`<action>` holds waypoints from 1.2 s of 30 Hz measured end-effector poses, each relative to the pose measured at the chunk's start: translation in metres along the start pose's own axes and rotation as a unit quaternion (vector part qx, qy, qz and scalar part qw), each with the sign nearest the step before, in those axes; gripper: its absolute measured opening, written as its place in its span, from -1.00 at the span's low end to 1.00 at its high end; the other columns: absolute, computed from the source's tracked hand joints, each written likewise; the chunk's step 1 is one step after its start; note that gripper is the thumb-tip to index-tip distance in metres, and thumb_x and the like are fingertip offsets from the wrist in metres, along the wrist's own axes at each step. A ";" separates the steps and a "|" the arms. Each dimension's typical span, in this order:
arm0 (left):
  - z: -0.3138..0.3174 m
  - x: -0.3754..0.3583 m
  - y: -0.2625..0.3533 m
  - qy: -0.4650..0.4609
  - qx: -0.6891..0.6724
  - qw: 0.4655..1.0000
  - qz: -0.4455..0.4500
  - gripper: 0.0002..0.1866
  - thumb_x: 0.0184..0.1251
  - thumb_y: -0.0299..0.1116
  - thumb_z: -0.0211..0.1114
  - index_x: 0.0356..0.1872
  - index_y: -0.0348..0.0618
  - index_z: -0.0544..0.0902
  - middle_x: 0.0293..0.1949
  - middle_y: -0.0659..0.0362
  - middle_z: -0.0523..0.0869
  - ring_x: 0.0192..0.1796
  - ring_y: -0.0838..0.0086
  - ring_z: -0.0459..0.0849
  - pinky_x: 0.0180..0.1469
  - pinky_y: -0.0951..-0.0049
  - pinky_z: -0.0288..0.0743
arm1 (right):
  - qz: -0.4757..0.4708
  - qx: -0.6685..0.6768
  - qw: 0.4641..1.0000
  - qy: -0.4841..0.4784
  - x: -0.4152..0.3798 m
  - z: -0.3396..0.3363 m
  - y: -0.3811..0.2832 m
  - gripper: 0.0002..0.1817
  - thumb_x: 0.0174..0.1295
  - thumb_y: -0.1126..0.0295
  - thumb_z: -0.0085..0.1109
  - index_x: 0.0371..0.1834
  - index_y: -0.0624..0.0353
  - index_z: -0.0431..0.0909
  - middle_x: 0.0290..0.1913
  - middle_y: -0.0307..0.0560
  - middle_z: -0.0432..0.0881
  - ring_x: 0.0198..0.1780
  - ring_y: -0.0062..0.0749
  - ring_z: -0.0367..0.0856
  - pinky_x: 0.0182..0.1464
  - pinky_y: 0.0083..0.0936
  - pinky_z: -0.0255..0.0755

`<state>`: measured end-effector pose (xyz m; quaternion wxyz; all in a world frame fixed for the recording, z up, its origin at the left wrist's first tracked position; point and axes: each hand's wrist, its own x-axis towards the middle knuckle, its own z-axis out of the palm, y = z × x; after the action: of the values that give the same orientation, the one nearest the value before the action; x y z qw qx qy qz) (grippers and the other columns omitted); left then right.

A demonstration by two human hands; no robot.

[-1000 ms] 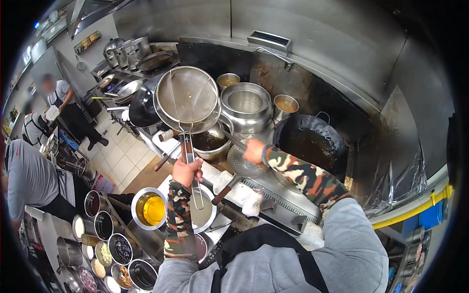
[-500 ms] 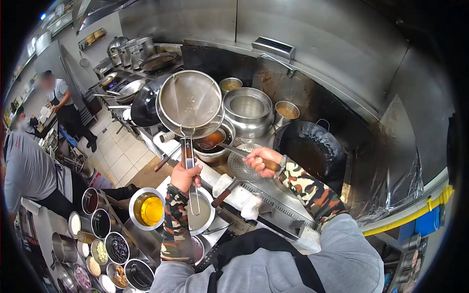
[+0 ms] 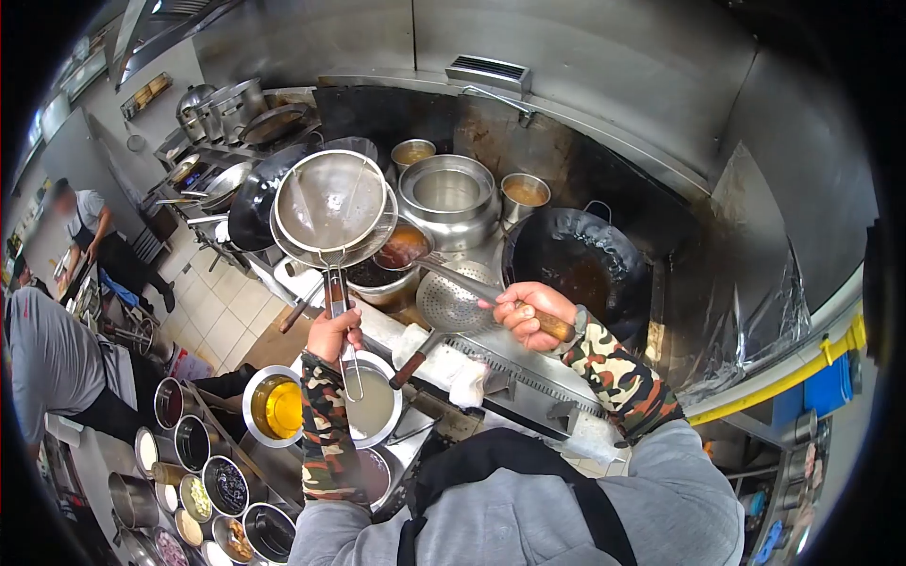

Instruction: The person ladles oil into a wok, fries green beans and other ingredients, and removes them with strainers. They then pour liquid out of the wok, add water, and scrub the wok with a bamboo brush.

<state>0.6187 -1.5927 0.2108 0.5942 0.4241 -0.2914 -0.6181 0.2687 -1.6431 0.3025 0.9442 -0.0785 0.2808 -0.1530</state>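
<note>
Here, left hand (image 3: 332, 332) closed around the handle of a round mesh strainer (image 3: 330, 203), held up with its basket tilted toward the camera, above the left edge of the cooking range. Right hand (image 3: 530, 311) gripping the wooden end of a ladle (image 3: 404, 247), its long shaft running left and its bowl, filled with brown liquid, raised just beside the strainer's lower right rim and over a dark pot (image 3: 382, 280). Below the shaft, a perforated skimmer (image 3: 451, 304) lying flat on the range, its wooden handle pointing down-left. To the right, a large black wok (image 3: 576, 269) with a little brown liquid at the bottom. Behind the ladle, a big steel pot (image 3: 449, 196), flanked by two small containers of sauce (image 3: 525, 193). Under the left forearm, a bowl of yellow oil (image 3: 275, 407) and a bowl of pale liquid (image 3: 373, 407), then a row of small seasoning tubs (image 3: 203, 462). At far left, other people at work, well apart.
</note>
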 end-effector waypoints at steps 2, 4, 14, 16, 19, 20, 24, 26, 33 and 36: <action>0.004 -0.001 0.000 0.001 -0.002 1.000 -0.011 -0.75 0.17 -0.44 0.28 -0.18 -0.25 0.44 -0.58 0.27 0.43 -0.66 0.59 0.40 -0.64 0.56 0.35 | -0.014 0.015 1.000 -0.005 -0.015 -0.009 0.005 -0.73 0.25 0.48 -0.09 0.01 0.28 0.27 -0.52 -0.29 0.32 -0.70 -0.75 0.23 -0.76 -0.74 0.13; 0.006 -0.001 -0.008 0.001 -0.008 1.000 -0.018 -0.76 0.17 -0.44 0.28 -0.19 -0.25 0.45 -0.58 0.27 0.43 -0.66 0.59 0.40 -0.64 0.55 0.35 | -0.024 0.027 0.999 -0.002 -0.033 -0.015 0.012 -0.73 0.25 0.48 -0.10 0.01 0.28 0.28 -0.52 -0.30 0.31 -0.70 -0.75 0.23 -0.75 -0.74 0.12; -0.004 0.028 -0.079 -0.009 -0.047 0.994 -0.102 -0.83 0.21 -0.40 0.26 -0.27 -0.19 0.47 -0.53 0.22 0.49 -0.61 0.51 0.46 -0.58 0.48 0.43 | -0.159 0.081 0.984 0.014 -0.144 -0.073 0.038 -0.65 0.28 0.45 -0.13 0.13 0.24 0.33 -0.56 -0.34 0.27 -0.72 -0.76 0.19 -0.76 -0.75 0.05; -0.011 0.030 -0.089 -0.009 -0.092 0.989 -0.113 -0.72 0.25 -0.21 0.24 -0.18 -0.18 0.48 -0.41 0.14 0.60 -0.51 0.41 0.58 -0.44 0.39 0.56 | -0.191 0.116 0.974 0.037 -0.163 -0.085 0.041 -0.66 0.27 0.46 -0.12 0.12 0.24 0.34 -0.57 -0.33 0.28 -0.71 -0.75 0.21 -0.75 -0.74 0.06; -0.013 0.028 -0.079 -0.064 -0.174 0.970 -0.159 -0.52 0.29 0.08 0.10 -0.03 -0.14 0.50 -0.21 0.09 0.65 -0.27 0.28 0.67 -0.11 0.31 0.62 | -0.231 0.090 0.963 0.105 -0.178 -0.106 0.036 -0.73 0.22 0.47 -0.05 -0.01 0.24 0.37 -0.59 -0.32 0.32 -0.71 -0.72 0.22 -0.71 -0.70 0.10; -0.018 0.030 -0.078 -0.109 -0.216 0.957 -0.159 -0.48 0.29 0.08 0.09 -0.02 -0.20 0.48 -0.16 0.06 0.63 -0.23 0.27 0.66 -0.11 0.28 0.62 | -0.233 0.090 0.963 0.104 -0.178 -0.114 0.032 -0.73 0.22 0.47 -0.05 -0.01 0.24 0.37 -0.59 -0.32 0.32 -0.71 -0.72 0.22 -0.71 -0.70 0.10; -0.033 0.033 -0.070 -0.143 -0.261 0.940 -0.167 -0.41 0.31 0.10 0.05 0.05 -0.27 0.41 -0.10 -0.03 0.59 -0.23 0.22 0.63 -0.16 0.25 0.63 | -0.293 -0.156 0.874 0.354 -0.169 -0.157 0.032 -0.93 0.12 0.50 0.05 -0.34 0.23 0.47 -0.57 -0.26 0.41 -0.70 -0.61 0.31 -0.70 -0.58 0.18; -0.033 0.037 -0.063 -0.113 -0.241 0.942 -0.203 -0.47 0.31 0.07 0.06 0.01 -0.24 0.44 -0.14 -0.01 0.60 -0.29 0.27 0.63 -0.23 0.30 0.63 | -0.302 -0.409 0.708 0.490 -0.163 -0.160 0.037 -0.90 0.04 0.48 0.10 -0.40 0.27 0.49 -0.52 -0.14 0.51 -0.66 -0.52 0.44 -0.67 -0.54 0.27; -0.020 0.045 -0.055 -0.121 -0.077 0.964 -0.223 -0.79 0.30 -0.26 0.16 -0.45 -0.11 0.39 -0.63 0.31 0.41 -0.62 0.59 0.37 -0.57 0.61 0.31 | -0.369 -0.635 0.391 0.554 -0.135 -0.121 0.040 -0.54 -0.04 0.51 0.06 0.03 0.33 0.41 -0.50 0.14 0.53 -0.44 -0.08 0.57 -0.30 -0.34 0.50; 0.006 0.028 -0.033 -0.060 0.006 0.993 -0.101 -0.85 0.25 -0.35 0.20 -0.36 -0.16 0.43 -0.59 0.30 0.42 -0.61 0.62 0.38 -0.58 0.61 0.32 | -0.350 -0.404 0.765 0.359 -0.122 -0.051 0.028 -0.66 0.11 0.56 0.01 0.00 0.29 0.42 -0.60 -0.22 0.40 -0.74 -0.63 0.31 -0.80 -0.60 0.15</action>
<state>0.5994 -1.6172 0.1804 0.5077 0.4170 -0.2855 -0.6977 0.1499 -1.5791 0.3153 0.5357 -0.4849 0.5885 -0.3627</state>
